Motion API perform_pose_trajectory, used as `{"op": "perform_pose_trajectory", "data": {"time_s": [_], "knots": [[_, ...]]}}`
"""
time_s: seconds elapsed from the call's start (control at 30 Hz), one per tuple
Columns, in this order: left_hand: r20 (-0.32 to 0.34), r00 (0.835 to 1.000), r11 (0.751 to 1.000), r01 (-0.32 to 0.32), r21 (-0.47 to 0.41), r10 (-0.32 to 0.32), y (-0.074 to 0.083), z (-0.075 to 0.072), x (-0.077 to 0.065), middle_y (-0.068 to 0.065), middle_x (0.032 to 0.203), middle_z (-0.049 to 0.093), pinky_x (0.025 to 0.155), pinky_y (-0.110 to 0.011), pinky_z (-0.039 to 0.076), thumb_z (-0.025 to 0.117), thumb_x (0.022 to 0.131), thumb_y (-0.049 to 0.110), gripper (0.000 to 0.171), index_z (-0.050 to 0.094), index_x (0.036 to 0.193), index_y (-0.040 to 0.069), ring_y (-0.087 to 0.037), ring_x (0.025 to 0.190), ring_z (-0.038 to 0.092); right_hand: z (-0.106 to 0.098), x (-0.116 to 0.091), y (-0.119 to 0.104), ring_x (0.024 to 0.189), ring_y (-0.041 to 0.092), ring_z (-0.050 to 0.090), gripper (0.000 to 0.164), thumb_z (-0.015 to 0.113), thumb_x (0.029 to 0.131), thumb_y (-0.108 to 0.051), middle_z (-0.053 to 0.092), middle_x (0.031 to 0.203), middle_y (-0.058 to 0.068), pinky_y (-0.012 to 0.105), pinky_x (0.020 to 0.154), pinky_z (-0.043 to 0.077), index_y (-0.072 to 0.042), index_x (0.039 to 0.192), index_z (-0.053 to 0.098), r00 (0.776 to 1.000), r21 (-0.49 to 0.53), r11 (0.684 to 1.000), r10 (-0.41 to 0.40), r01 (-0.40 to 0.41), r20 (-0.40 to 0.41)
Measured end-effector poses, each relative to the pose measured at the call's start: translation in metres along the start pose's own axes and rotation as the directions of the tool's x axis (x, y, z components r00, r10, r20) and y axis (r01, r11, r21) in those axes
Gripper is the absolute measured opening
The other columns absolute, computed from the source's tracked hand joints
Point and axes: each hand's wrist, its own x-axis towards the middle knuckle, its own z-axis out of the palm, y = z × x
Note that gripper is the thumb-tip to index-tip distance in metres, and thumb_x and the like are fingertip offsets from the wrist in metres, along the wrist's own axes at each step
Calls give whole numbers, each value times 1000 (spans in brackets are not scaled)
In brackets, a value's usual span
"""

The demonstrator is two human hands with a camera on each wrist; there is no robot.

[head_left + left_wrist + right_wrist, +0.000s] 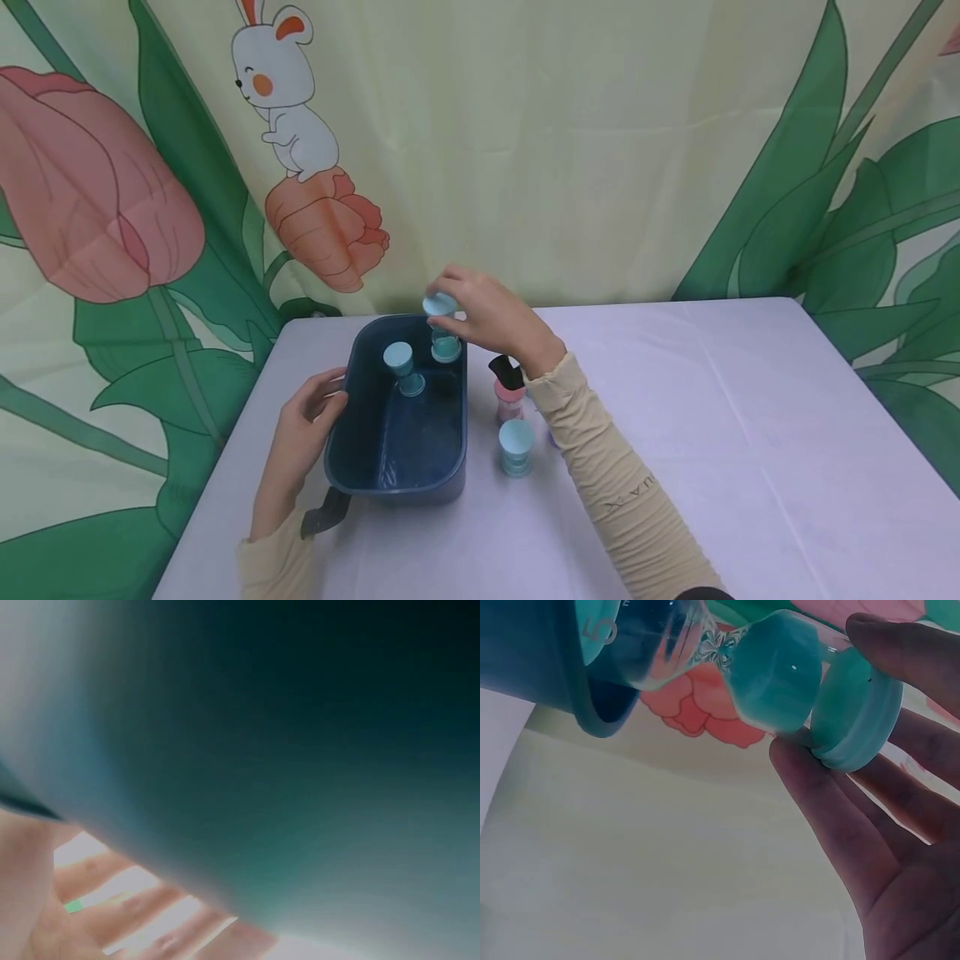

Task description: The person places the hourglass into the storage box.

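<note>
My right hand (pixel 498 317) pinches the top cap of a teal sand timer (pixel 446 346) between thumb and fingers, at the far right corner of a dark blue bin (pixel 397 487). In the right wrist view, teal sand fills the bulb of this sand timer (pixel 776 671) nearest the fingers, and its other end reaches past the bin's rim (pixel 600 724). A second light blue sand timer (pixel 405 375) stands inside the bin. My left hand (pixel 303 429) rests against the bin's left side, fingers fairly straight and spread in the left wrist view.
On the white-covered table (pixel 712 433), right of the bin, stand a light blue sand timer (pixel 516 450) and a pink sand timer (pixel 510 402). A purple thing (pixel 553 439) is mostly hidden by the right sleeve. A printed curtain (pixel 585 167) hangs behind the table.
</note>
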Motion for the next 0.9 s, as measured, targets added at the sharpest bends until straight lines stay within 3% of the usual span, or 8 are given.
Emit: {"op": "perform_pose_trajectory", "data": {"time_s": [0.13,0.27,0.33,0.53,0.9], "knots": [[-3,1000,1000,4,11,-4,0,0,0,-11,137,58,106,-49,45,57,100,38,49,51,142,13,-26,125,57,5,1,2,100,18,63,35,76,89,-21,63,112,8,27,89,55,-4,119,68,999,-10,1000,21,-21,37],[-1,1000,1000,5,19,-5,-1,0,1,-10,137,59,101,-29,47,57,100,39,49,52,142,14,-24,124,57,9,2,4,101,19,63,36,75,89,-21,63,113,9,28,90,55,-4,120,67,996,-6,999,47,-47,69],[0,1000,1000,5,18,-5,-2,0,1,-9,137,59,100,-25,47,58,100,39,49,52,142,15,-24,124,57,11,2,5,101,20,63,36,75,89,-20,63,114,10,28,90,55,-4,120,67,995,-2,998,59,-59,83],[-8,1000,1000,0,-4,0,-2,0,0,-12,137,58,105,-50,45,58,100,37,49,51,142,13,-28,125,57,22,5,12,100,20,62,35,74,91,-20,63,111,10,28,90,54,-3,120,67,989,3,998,64,-65,132],[8,1000,1000,-4,-23,4,0,0,-1,-15,136,58,107,-53,43,58,101,36,48,51,142,12,-30,125,56,37,6,20,96,21,61,33,74,91,-22,63,110,10,29,88,53,-3,118,67,979,-19,998,67,-65,192]]}}
